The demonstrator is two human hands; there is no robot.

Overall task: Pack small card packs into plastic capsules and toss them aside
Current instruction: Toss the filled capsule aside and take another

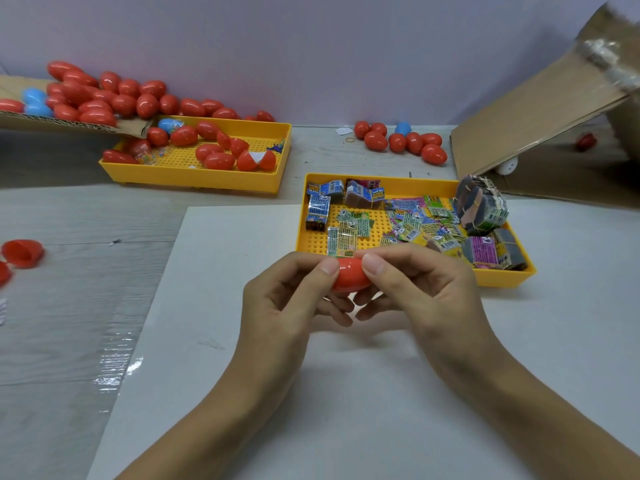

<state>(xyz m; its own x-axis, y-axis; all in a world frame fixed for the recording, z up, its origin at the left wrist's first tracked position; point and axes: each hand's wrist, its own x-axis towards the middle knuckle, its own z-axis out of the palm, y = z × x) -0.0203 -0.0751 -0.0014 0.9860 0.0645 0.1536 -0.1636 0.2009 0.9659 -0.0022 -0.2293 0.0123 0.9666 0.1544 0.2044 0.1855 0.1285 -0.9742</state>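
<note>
A red plastic capsule (pixel 349 278) is held above the white board between both hands. My left hand (pixel 287 299) pinches its left end with thumb on top. My right hand (pixel 419 289) grips its right end, thumb pressed on the upper side. The capsule looks closed; whatever is inside is hidden. Just behind it, a yellow tray (pixel 498 277) holds several small card packs (pixel 349 230) and rubber-banded bundles (pixel 481 206).
A second yellow tray (pixel 194 174) at the back left holds red capsules. More capsules spill from a cardboard flap (pixel 86 98). A cluster of capsules (pixel 401 140) lies at the back. An open red capsule (pixel 22 252) sits far left. A cardboard box (pixel 540 109) leans at right.
</note>
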